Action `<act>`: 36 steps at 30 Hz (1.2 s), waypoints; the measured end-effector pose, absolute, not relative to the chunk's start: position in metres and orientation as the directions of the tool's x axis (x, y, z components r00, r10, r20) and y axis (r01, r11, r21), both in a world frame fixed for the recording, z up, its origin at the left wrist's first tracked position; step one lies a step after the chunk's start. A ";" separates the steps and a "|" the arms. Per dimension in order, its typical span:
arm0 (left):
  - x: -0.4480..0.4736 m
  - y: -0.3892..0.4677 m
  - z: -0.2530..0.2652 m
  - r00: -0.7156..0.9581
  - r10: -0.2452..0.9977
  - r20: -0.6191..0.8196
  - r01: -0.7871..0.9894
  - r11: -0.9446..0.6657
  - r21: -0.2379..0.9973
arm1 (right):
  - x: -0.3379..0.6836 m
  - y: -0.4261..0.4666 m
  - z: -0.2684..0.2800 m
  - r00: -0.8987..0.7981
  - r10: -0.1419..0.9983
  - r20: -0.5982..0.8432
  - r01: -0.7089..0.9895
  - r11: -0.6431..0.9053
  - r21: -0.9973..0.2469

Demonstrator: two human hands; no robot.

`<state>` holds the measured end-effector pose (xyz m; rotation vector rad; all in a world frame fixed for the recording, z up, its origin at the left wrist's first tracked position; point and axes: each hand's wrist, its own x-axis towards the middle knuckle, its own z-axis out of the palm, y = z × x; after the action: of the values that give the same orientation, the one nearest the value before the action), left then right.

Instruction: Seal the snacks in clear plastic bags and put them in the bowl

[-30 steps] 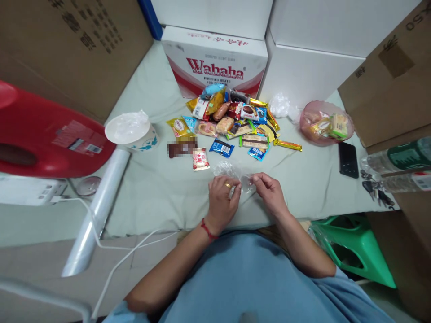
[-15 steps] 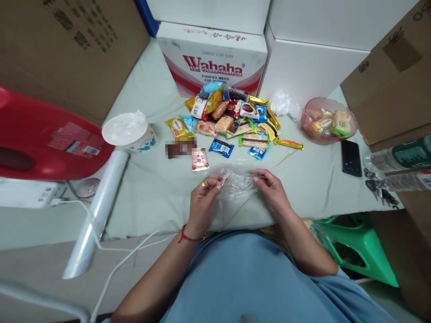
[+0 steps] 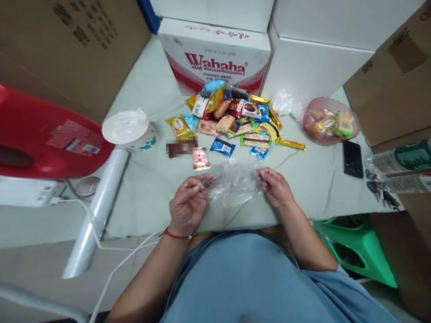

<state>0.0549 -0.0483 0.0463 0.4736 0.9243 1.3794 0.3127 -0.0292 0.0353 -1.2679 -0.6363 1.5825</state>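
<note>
A crumpled piece of clear plastic film is stretched between my two hands, just above the near part of the table. My left hand pinches its left edge between thumb and fingers. At the opposite edge, the fingertips of my right hand are closed on the film. Beyond it lies a heap of wrapped snacks. Closest to the film are a white and red snack packet and a dark blue packet.
On the left stand a paper tub with film over its top, a plastic film roll and a red jug. To the right are a pink bowl of snacks, a phone, keys and bottles. A Wahaha carton stands behind.
My left hand has moved left, away from my right hand. The film between them has been drawn out wider.
</note>
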 end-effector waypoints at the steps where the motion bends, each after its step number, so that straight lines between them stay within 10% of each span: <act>1: 0.051 -0.047 0.044 -0.085 0.956 -0.279 -0.626 0.167 0.762 | 0.313 -0.030 0.034 0.016 0.898 -0.441 -0.386 -0.401 -0.831; 12: 0.011 -0.023 0.023 -0.301 0.927 -0.225 -0.562 0.018 0.827 | 0.333 -0.032 0.035 0.102 0.893 -0.438 -0.419 -0.361 -0.833; 27: 0.020 -0.028 0.037 -0.018 0.986 -0.168 -0.021 0.168 0.986 | 0.346 -0.032 0.022 0.228 0.930 -0.288 -0.149 -0.259 -0.954; 33: 0.047 -0.049 0.060 -0.107 0.970 0.221 0.252 -0.188 0.949 | 0.357 -0.034 0.037 0.426 0.901 0.081 0.253 -0.033 -0.967; 36: 0.063 -0.061 0.065 -0.045 0.941 0.335 0.411 -0.288 0.865 | 0.343 -0.050 0.062 0.322 0.947 0.025 0.186 -0.037 -0.982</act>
<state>0.0633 -0.0607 0.0652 1.7128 1.4324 1.3188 0.3433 -0.0502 0.0620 -1.4879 -1.0898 0.8694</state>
